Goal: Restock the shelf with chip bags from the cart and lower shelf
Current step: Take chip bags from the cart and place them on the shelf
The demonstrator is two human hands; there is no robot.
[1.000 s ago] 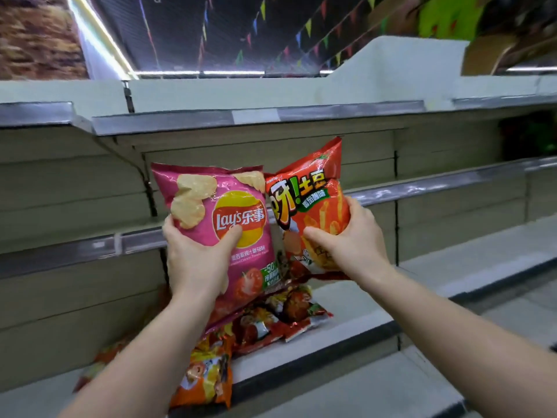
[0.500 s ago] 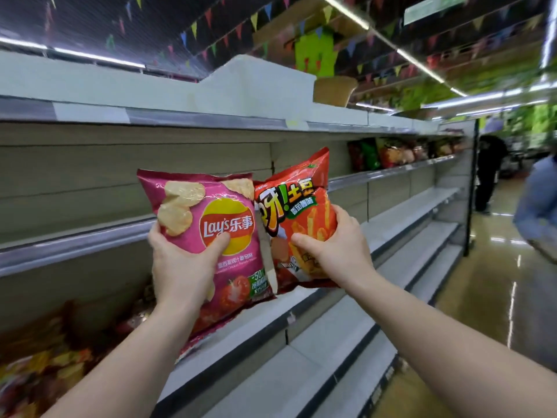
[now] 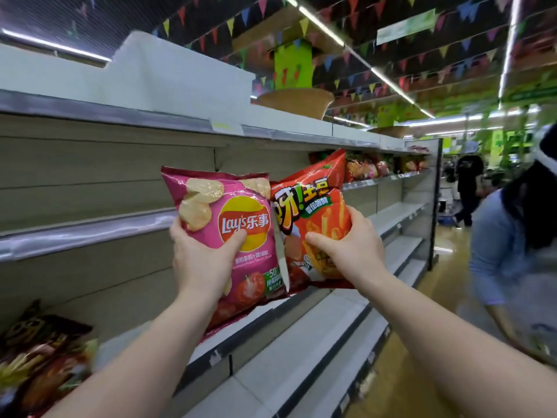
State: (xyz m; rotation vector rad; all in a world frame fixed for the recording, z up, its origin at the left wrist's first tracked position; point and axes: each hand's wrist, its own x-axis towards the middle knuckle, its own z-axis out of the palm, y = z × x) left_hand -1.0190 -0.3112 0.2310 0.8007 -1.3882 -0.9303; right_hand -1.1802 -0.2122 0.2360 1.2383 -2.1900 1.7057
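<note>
My left hand [image 3: 200,260] grips a pink Lay's chip bag [image 3: 229,206] by its lower half, held upright at chest height. Beside it, my right hand [image 3: 346,251] grips an orange-red fries snack bag [image 3: 313,200], tilted slightly right; the two bags touch edge to edge. Both hang in front of the middle shelf rail [image 3: 75,233] of a long shelf unit. More chip bags [image 3: 39,357] lie on the lower shelf at the bottom left. The cart is not in view.
Bare white lower shelves [image 3: 301,342] step down to the right along the aisle. Stocked snack bags [image 3: 370,168] fill a far shelf. A person in a blue shirt [image 3: 506,242] bends close at the right; another person [image 3: 468,188] stands far down the aisle.
My view has swung right along the aisle, bringing the far shelves and the people into sight. Both hands keep the same hold on their bags, which stay side by side.
</note>
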